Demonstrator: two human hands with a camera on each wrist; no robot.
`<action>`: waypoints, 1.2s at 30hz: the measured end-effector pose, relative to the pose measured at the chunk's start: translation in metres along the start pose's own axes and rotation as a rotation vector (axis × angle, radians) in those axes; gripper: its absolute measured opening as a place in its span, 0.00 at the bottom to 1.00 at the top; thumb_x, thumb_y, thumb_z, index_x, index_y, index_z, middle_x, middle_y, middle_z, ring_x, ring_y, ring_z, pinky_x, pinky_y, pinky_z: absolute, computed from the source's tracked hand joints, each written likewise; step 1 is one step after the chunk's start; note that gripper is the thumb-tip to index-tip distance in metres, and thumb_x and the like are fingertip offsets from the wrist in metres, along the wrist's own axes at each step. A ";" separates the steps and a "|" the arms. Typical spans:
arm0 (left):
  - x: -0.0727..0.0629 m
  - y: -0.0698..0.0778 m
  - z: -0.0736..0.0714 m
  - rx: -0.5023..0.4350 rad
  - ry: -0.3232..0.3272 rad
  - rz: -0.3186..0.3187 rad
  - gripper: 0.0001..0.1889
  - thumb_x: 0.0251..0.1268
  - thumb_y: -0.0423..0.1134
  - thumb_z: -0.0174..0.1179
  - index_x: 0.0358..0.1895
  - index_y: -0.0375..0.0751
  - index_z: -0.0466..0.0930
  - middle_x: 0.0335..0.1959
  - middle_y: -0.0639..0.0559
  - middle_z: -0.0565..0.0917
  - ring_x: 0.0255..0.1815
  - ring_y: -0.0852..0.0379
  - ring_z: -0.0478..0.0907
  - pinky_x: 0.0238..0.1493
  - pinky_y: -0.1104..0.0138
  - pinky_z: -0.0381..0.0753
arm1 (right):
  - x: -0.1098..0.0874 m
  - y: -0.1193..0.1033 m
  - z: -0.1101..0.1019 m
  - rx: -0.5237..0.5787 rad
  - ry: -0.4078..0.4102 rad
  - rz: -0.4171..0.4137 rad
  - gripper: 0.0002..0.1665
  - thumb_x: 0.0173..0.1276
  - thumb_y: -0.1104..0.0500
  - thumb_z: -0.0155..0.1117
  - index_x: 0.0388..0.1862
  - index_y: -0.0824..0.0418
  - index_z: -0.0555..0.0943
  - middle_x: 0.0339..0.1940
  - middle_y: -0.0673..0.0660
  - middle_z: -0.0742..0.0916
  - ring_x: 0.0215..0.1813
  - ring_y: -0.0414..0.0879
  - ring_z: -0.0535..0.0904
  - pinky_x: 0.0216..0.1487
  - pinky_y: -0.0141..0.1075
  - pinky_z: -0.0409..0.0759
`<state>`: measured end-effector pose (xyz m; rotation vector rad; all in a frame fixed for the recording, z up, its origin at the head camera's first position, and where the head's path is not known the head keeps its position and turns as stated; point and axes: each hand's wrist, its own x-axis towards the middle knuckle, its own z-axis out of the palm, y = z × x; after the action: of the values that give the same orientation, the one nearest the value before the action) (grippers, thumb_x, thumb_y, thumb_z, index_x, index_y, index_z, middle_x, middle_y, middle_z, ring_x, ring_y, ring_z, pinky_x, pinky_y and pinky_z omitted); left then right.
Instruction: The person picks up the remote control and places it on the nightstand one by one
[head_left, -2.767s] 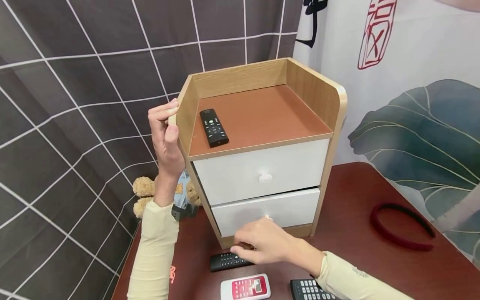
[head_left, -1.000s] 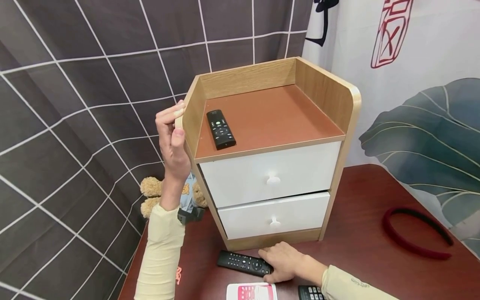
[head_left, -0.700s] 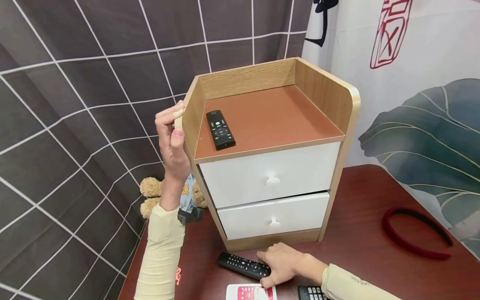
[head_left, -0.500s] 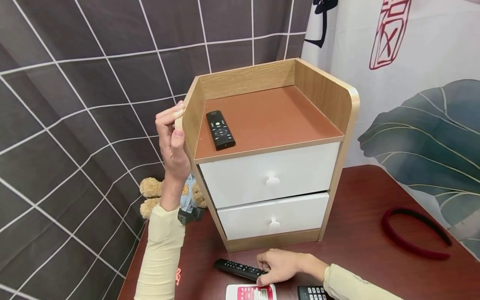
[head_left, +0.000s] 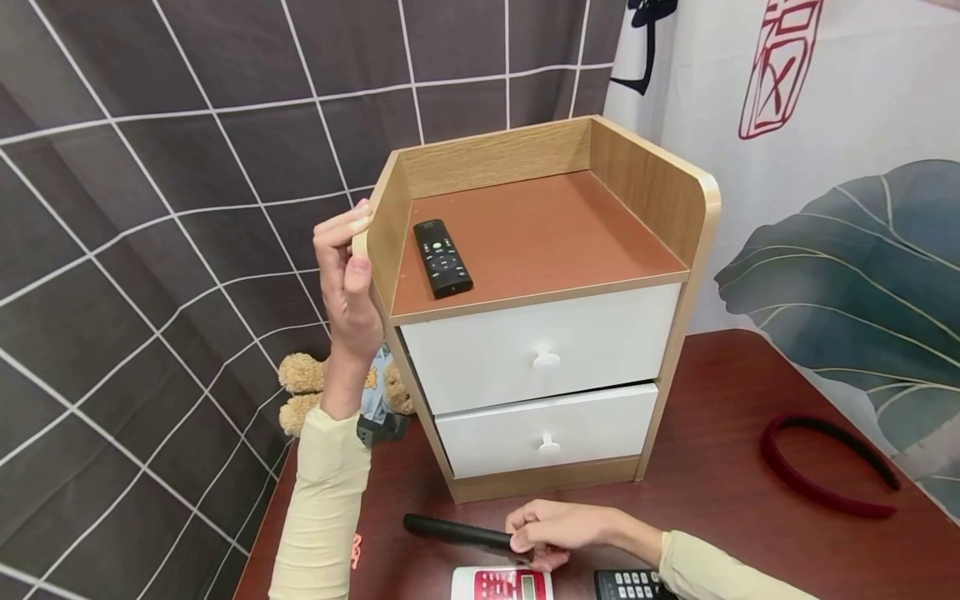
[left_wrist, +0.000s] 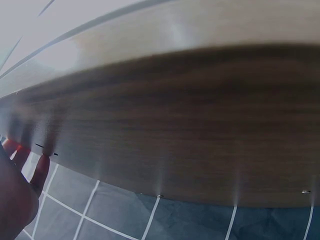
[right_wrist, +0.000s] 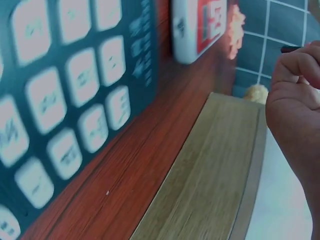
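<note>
In the head view a small wooden cabinet [head_left: 517, 225] with two white drawers stands on the table. My left hand [head_left: 348, 292] grips the front edge of its left side panel, thumb toward the front. The left wrist view shows fingertips [left_wrist: 42, 170] against the panel's outer face [left_wrist: 190, 135]. Below the drawers, my right hand [head_left: 551, 533] pinches one end of a black remote control [head_left: 450, 531]. Its long edge is turned up and its buttons are hidden. In the right wrist view only a dark tip of that remote [right_wrist: 290, 49] shows beside the curled fingers.
Another black remote [head_left: 442, 258] lies on the cabinet top. Nearest me are a white device with a red button panel [head_left: 502, 585] and a black keypad [head_left: 630, 585]. A dark red headband [head_left: 825, 492] lies right, a plush bear [head_left: 302, 375] left, near a pink trinket [head_left: 356, 550].
My right hand has come down from the lower drawer to the remote on the table, taken its right end and tipped it onto its edge, drawing it slightly left. The left hand keeps its grip.
</note>
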<state>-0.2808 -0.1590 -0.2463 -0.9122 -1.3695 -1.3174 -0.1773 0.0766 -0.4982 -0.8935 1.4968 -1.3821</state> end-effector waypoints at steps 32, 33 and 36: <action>-0.001 0.002 -0.006 -0.011 0.006 0.021 0.25 0.66 0.44 0.44 0.52 0.20 0.66 0.57 0.50 0.73 0.68 0.44 0.71 0.74 0.51 0.66 | -0.087 -0.155 -0.002 -0.093 0.003 -0.490 0.15 0.69 0.63 0.49 0.47 0.74 0.68 0.18 0.69 0.71 0.13 0.53 0.62 0.09 0.31 0.62; 0.000 0.002 -0.006 -0.011 0.000 0.022 0.25 0.66 0.44 0.44 0.52 0.20 0.67 0.57 0.49 0.73 0.68 0.43 0.71 0.74 0.51 0.66 | -0.093 -0.164 -0.003 -0.145 0.047 -0.508 0.12 0.68 0.66 0.49 0.47 0.72 0.68 0.19 0.67 0.72 0.14 0.51 0.62 0.10 0.30 0.62; 0.002 0.002 -0.004 -0.014 -0.020 0.027 0.24 0.66 0.44 0.44 0.52 0.21 0.68 0.57 0.45 0.73 0.67 0.42 0.70 0.73 0.50 0.67 | -0.111 -0.195 -0.003 -0.346 0.255 -0.521 0.15 0.60 0.74 0.50 0.46 0.65 0.71 0.20 0.60 0.75 0.16 0.47 0.63 0.12 0.28 0.61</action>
<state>-0.2786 -0.1632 -0.2447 -0.9527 -1.3597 -1.3020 -0.1526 0.1576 -0.2902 -1.4447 1.8134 -1.6807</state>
